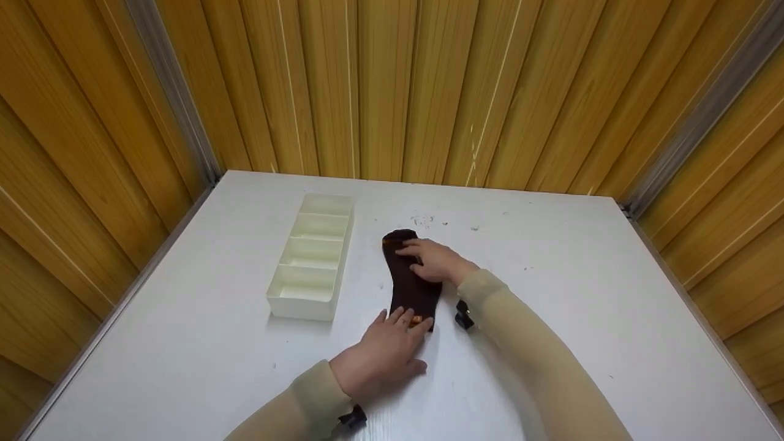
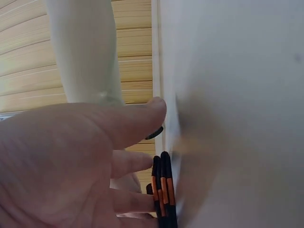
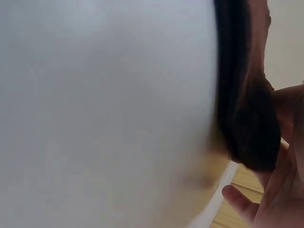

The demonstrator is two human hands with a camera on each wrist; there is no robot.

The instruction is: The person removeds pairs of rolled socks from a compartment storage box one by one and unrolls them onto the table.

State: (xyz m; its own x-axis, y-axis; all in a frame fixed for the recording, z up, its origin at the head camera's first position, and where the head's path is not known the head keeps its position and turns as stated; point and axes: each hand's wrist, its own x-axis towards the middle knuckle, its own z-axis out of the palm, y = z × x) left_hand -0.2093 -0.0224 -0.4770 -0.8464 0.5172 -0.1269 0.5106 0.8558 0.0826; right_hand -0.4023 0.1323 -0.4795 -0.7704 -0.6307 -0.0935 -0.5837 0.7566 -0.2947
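Cloth (image 1: 416, 295), dark maroon, long, orange-banded, centre frame: left hand (image 1: 389, 348) and right hand (image 1: 438, 260) touch it, fingers extended; even pressure seems best.

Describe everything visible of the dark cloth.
The dark maroon cloth looks soft, perhaps a sock, with orange patches near both ends. It lies flat on the white table, right of the divided tray. The left hand touches its near end, the right hand its far half. The left-wrist view shows stacked layers.
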